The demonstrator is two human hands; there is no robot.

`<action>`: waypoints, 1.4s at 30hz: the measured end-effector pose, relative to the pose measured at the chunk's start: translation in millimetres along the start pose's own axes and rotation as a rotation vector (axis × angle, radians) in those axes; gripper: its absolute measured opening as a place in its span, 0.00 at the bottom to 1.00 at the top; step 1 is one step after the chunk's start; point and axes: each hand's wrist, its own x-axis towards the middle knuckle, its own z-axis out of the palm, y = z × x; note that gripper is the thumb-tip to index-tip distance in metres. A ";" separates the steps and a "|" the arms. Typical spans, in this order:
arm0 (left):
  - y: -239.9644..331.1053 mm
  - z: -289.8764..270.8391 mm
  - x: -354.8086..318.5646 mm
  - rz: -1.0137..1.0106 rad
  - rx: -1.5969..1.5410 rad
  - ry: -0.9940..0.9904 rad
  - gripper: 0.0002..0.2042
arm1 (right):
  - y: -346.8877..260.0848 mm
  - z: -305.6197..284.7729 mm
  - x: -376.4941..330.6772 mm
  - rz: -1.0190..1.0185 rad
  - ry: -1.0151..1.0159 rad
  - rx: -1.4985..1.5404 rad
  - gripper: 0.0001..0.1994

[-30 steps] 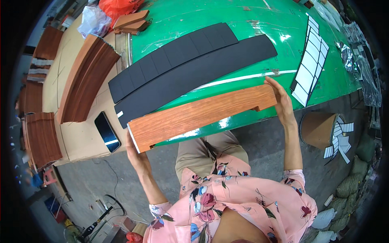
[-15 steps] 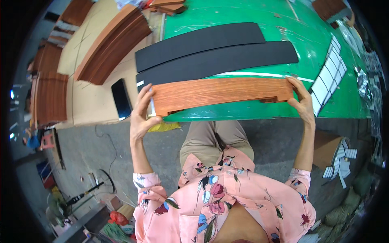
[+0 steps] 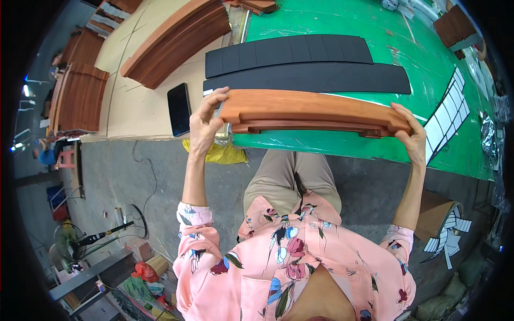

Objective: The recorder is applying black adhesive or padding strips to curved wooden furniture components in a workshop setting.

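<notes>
A long, curved, reddish-brown wood-grain moulding [image 3: 310,108] is held lengthwise between my two hands over the near part of the green table. My left hand [image 3: 205,122] closes on its left end, thumb below and fingers above. At the other end my right hand [image 3: 411,136] grips it the same way. The piece is tilted, so a stepped lower profile and small blocks on its underside show. Just behind it lie two curved black sheets, a farther one [image 3: 289,54] and a nearer one [image 3: 305,78], the nearer partly covered by the moulding.
A dark phone [image 3: 179,109] rests on the cardboard-covered surface [image 3: 136,115] at left, near stacked brown mouldings [image 3: 176,40] and another stack [image 3: 80,99]. White strips with dark lines [image 3: 448,117] lie on the green table [image 3: 300,143] at right. A yellow bag [image 3: 219,153] sits below the edge.
The moulding has been turned in my hands, showing its stepped profile and underside blocks more, and its right end now sits lower. The whole view has shifted slightly.
</notes>
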 end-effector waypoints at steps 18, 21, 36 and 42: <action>23.4 44.1 5.1 0.000 0.069 0.151 0.39 | 8.3 13.1 3.2 0.019 0.194 0.154 0.25; 20.8 38.3 -2.3 0.039 0.133 0.135 0.36 | 8.6 10.4 0.2 0.001 0.184 0.185 0.24; -34.9 5.0 -6.4 -0.128 -0.023 0.359 0.35 | 50.1 -9.1 14.2 0.218 0.266 0.522 0.24; -85.1 -16.0 19.6 -0.362 0.480 0.461 0.23 | 115.8 -21.0 52.9 0.425 0.487 -0.211 0.18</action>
